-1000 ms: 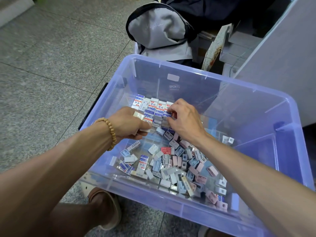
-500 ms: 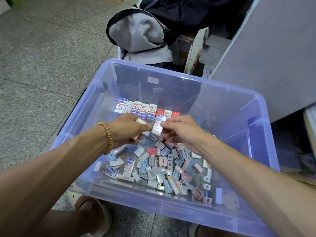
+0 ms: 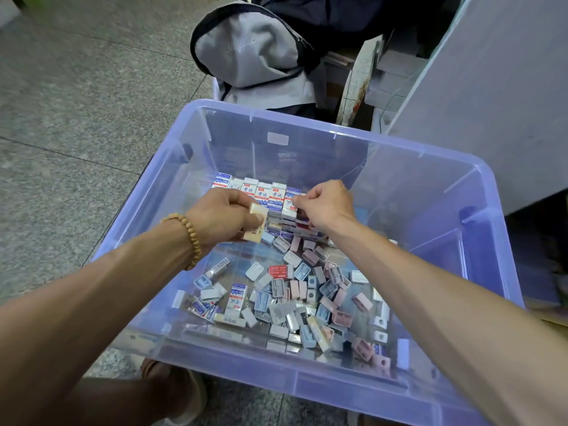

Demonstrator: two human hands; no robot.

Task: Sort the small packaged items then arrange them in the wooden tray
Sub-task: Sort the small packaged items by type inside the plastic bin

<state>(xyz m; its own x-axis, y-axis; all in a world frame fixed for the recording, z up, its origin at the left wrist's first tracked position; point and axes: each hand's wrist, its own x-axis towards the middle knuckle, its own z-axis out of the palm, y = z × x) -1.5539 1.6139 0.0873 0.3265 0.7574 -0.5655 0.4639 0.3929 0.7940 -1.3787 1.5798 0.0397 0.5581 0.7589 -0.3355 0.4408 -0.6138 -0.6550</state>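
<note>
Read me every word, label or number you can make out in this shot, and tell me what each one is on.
"SPORTS": embossed on the far wall of the clear bin.
"考试": printed on the white boxes in the standing row.
White sticker on the bin wall: blank or unreadable.
Gray backpack: faint script, unreadable.
Red packet and beige packet in the left hand: print too small.
</note>
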